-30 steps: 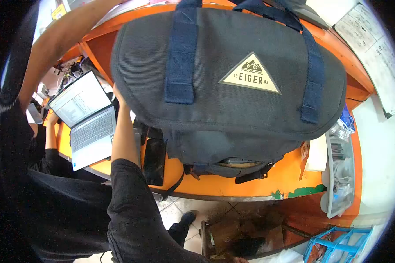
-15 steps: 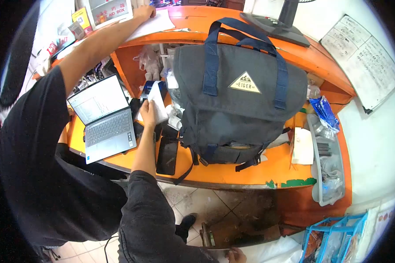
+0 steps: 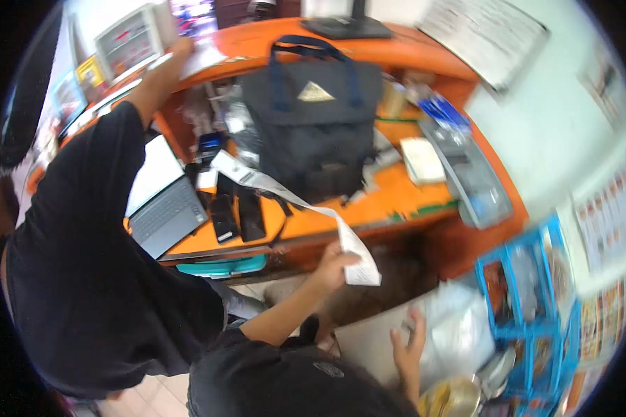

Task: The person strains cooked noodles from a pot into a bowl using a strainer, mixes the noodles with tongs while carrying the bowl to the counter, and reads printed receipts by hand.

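My left hand [image 3: 337, 267] is closed on the lower end of a long printed paper receipt [image 3: 285, 191]. The strip curves up and left over the orange desk [image 3: 306, 226], its far end near the small dark blue receipt printer [image 3: 211, 147]. In the lower right, my right hand [image 3: 410, 347] is raised with its fingers apart and nothing in it. White plastic bags [image 3: 462, 323] lie just to its right. Two dark phones [image 3: 223, 219] and an open laptop [image 3: 165, 215] rest on the desk left of my left hand.
A large dark bag [image 3: 313, 125] stands on the desk. At left, a co-worker in black [image 3: 97, 278] reaches an arm across to the counter's upper ledge. A grey tray [image 3: 469, 174], blue baskets [image 3: 522, 285] and a metal bowl [image 3: 459, 396] are at right.
My left hand has moved right and down from the printer, drawing out the receipt. My right hand has come further into view, fingers spread. The view has swung to the right.
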`<state>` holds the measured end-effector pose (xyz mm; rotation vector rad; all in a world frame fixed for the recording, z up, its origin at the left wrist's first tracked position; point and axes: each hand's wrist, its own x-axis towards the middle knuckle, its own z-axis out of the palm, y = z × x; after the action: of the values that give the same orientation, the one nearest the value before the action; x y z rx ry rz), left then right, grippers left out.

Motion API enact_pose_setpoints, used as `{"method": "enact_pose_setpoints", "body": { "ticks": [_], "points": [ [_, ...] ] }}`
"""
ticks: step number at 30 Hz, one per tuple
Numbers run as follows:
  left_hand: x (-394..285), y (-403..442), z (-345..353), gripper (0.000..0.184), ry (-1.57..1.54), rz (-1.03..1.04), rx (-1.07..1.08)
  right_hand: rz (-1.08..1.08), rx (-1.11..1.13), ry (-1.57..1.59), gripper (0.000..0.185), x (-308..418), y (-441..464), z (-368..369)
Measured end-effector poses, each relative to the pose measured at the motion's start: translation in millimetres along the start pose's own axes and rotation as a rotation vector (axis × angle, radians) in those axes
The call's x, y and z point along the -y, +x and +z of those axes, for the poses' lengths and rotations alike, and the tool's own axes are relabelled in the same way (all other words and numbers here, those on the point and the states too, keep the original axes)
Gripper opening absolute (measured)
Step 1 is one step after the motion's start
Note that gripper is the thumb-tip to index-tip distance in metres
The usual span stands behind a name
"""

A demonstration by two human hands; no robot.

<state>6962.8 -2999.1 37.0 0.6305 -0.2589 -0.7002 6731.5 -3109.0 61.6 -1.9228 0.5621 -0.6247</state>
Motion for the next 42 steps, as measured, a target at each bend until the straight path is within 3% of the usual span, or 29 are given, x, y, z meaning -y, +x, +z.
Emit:
{"method": "enact_pose_setpoints", "body": {
  "ticks": [1, 3, 7, 9, 13, 17, 22, 30, 39, 42],
  "points": [
    [22, -18, 15, 0.018, 0.124, -0.094, 0.207, -0.087, -0.045, 0.011, 0.051, 8, 0, -6],
    [48, -60, 68, 0.016, 0.319, -0.210, 0.347, -0.132, -0.067, 0.079, 0.049, 22, -5, -22],
    [99, -107, 110, 0.021, 0.319, -0.237, 0.285, 0.280, -0.040, 0.273, 0.028, 17, -48, -52],
    [111, -113, 119, 0.033, 0.566, -0.129, 0.330, 0.251, -0.047, 0.303, 0.022, 25, -78, -68],
    [98, -93, 161, 0.061, 0.280, -0.371, 0.391, 0.230, 0.013, 0.246, 0.023, 27, -142, -94],
    [78, -42, 206, 0.051, 0.015, -0.375, 0.455, 0.292, -0.029, 0.281, 0.023, 35, -200, -118],
    [48, -29, 271, 0.042, 0.167, -0.254, 0.527, 0.315, -0.137, 0.326, 0.021, 26, -250, -129],
    [47, -38, 331, 0.044, 0.252, -0.266, 0.686, 0.309, -0.249, 0.410, 0.021, 32, -286, -133],
    [45, -24, 367, 0.045, 0.230, -0.245, 0.876, 0.450, -0.261, 0.313, 0.022, 23, -280, -120],
    [42, -26, 371, 0.044, 0.289, -0.209, 0.942, 0.257, -0.109, -0.208, 0.034, 24, -263, -129]
  ]
}}
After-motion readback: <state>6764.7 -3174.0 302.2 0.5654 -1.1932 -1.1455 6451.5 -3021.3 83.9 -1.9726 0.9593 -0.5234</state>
